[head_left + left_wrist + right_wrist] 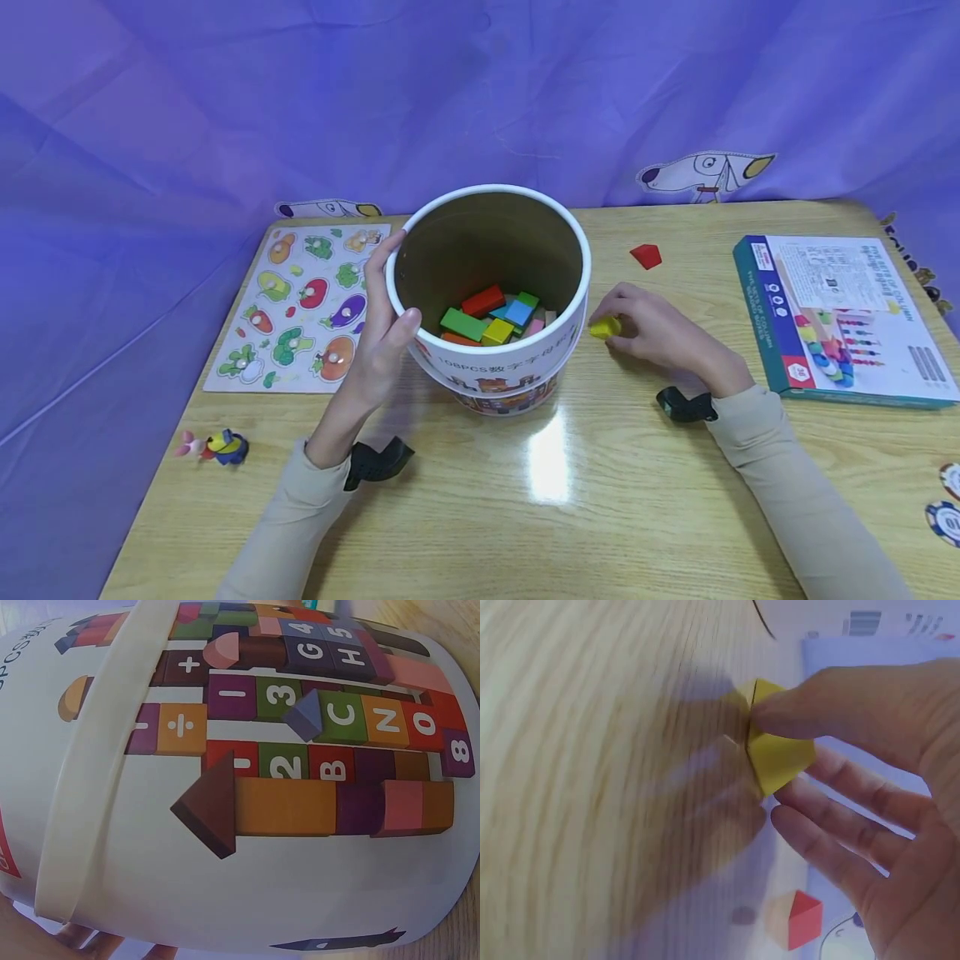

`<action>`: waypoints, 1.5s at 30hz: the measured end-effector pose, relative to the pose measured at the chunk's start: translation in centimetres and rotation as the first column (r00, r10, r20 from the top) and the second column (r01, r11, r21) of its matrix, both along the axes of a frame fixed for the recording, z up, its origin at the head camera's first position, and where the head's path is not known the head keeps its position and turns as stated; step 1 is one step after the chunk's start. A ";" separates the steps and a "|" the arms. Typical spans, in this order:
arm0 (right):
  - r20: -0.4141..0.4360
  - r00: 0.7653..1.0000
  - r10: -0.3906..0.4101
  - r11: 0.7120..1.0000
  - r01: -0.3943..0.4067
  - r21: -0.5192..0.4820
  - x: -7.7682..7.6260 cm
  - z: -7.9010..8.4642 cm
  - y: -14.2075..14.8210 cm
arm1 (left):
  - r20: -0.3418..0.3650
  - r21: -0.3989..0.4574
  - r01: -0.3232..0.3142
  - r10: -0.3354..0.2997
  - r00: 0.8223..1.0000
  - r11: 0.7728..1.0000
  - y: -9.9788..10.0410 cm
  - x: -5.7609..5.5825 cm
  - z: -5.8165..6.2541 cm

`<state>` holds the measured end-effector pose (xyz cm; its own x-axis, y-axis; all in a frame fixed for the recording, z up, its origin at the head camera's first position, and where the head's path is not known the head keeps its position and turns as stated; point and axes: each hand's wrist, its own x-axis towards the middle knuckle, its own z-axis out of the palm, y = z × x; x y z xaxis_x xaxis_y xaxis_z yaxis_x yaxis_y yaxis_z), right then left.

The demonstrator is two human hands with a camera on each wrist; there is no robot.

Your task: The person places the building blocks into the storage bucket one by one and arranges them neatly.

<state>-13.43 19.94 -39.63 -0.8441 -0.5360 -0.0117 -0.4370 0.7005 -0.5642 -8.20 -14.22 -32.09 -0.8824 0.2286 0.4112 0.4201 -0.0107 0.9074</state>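
A white printed bucket stands mid-table with colored wooden blocks inside. My left hand holds its left side, with fingers bent round the outside near the rim and the thumb toward the front. In the left wrist view, fingers show at the bottom left below the bucket's pale band. Right of the bucket, my right hand pinches a yellow faceted block between thumb and fingers, close over the tabletop. Farther back lies a red block.
A vegetable puzzle board lies to the left, with small toy figures in front of it. On the right are a boxed toy set and poker chips. A purple cloth hangs behind the table.
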 end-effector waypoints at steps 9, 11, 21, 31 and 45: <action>-0.009 0.997 -0.072 0.997 0.071 -0.044 -0.4 -0.2 1.0 | 0.008 0.020 -0.007 0.006 1.000 1.000 -0.1 -0.1 -0.2; -0.027 0.996 -0.086 0.994 0.085 -0.062 -0.4 0.3 1.4 | 0.009 0.027 -0.002 0.001 1.000 1.000 0.0 -0.1 -0.2; -0.429 0.887 -0.170 0.962 0.056 -0.266 0.6 7.8 1.4 | 0.012 0.033 0.000 0.000 1.000 0.999 0.0 0.0 -0.2; -0.551 0.831 -0.075 0.866 -0.220 -0.450 3.0 16.5 -3.8 | 0.017 0.009 0.002 -0.002 1.000 1.000 0.0 -0.1 -0.1; -0.547 0.833 0.086 0.837 -0.358 -0.414 3.1 15.5 -8.5 | 0.011 0.001 0.005 -0.005 1.000 1.000 -0.1 -0.2 -0.2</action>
